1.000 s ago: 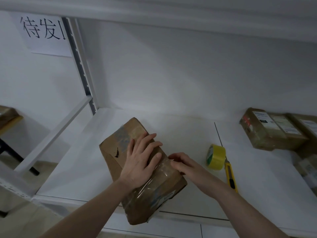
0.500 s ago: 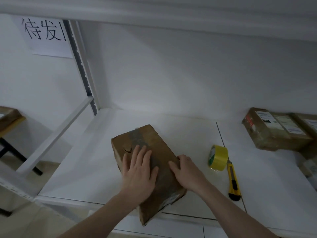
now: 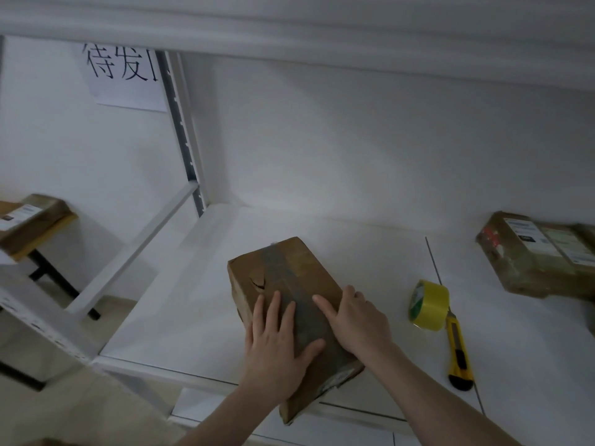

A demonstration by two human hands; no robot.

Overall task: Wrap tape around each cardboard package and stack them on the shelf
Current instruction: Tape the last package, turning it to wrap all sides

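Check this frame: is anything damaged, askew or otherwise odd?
Yes. The cardboard package under the left hand and right hand has a small tear on its top near the left edge, and its near end overhangs the front edge of the shelf.

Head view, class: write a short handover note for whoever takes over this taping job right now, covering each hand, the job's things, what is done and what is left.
Left hand: flat, pressing the top of the brown cardboard package.
Right hand: on the package's right edge, index finger straight along the top.
The package lies on the white shelf, its near end overhanging the front edge; a tape band runs along its top.
Yellow tape roll and yellow utility knife lie to its right, untouched.
Labelled taped packages sit far right.
Left: stack this package with them.
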